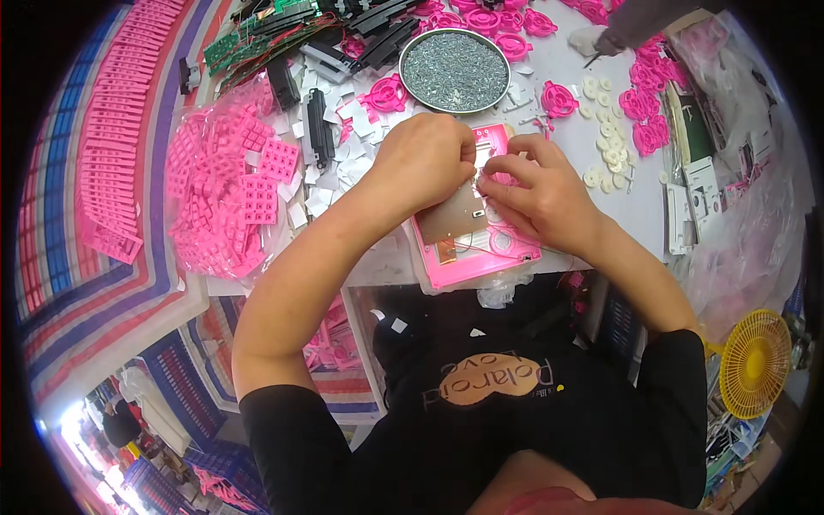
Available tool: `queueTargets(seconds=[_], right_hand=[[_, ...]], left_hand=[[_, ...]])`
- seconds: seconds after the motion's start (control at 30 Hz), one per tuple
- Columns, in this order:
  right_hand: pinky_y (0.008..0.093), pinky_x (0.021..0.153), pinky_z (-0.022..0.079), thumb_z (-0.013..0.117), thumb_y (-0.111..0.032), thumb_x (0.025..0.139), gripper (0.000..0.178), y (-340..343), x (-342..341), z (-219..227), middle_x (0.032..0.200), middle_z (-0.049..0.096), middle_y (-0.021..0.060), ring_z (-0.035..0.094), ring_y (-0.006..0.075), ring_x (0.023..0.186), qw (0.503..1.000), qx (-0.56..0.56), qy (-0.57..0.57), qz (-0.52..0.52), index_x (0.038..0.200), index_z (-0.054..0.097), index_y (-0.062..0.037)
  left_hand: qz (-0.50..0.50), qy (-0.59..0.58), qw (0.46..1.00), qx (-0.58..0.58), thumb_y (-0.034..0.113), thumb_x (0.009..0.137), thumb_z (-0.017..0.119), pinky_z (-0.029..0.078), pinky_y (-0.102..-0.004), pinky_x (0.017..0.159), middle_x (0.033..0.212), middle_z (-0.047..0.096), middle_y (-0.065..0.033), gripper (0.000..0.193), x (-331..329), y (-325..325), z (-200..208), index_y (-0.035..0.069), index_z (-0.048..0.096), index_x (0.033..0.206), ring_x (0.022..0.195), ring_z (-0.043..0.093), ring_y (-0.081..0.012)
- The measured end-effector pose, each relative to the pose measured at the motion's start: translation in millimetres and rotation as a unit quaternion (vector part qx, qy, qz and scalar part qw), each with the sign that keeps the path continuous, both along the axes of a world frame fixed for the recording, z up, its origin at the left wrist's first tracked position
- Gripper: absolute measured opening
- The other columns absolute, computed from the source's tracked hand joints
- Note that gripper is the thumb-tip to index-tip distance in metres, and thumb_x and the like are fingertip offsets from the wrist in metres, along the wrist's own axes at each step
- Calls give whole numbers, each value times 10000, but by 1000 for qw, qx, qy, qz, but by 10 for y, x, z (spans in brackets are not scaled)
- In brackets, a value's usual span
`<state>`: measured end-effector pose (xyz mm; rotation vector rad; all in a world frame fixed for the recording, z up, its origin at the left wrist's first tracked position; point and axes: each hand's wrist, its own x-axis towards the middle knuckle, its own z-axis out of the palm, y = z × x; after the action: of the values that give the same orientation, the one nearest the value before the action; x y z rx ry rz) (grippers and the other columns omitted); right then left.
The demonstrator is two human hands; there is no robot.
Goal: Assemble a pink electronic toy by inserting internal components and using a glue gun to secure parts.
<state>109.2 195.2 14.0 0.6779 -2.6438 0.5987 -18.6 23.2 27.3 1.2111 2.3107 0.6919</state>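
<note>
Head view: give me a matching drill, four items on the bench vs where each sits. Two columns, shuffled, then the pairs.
Things:
1. round metal tray of screws
2. clear bag of pink grid pieces
3. white discs
4. pink casing

Places:
A. right of the hands, on the white table
B. under both hands, at the table's near edge
C. beyond the hands, toward the far side
D. left of the left forearm

Pairs: 1-C, 2-D, 3-A, 4-B
</note>
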Motion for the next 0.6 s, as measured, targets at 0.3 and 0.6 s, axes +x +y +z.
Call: queueTargets(seconds=[0.3,0.6], right_hand=[[381,762,539,754,-139,759,144,49,-112,83,967,652,31,591,268,961,995,48,-68,53,897,747,-99],[393,765,514,742,-71,756,259,-123,20,-19,977,625,78,590,287,912,998,-1,-41,-40,1010,698,-56]], left_hand=[[-54,22,998,-1,155,810,714,534,-442,729,820,718,-138,108,-84,-30,5,58,731,854,796,691,-337],[-86,136,987,5,165,867,642,525,-465,709,876,693,-125,96,-6,-55,-121,73,670,874,832,668,-363]])
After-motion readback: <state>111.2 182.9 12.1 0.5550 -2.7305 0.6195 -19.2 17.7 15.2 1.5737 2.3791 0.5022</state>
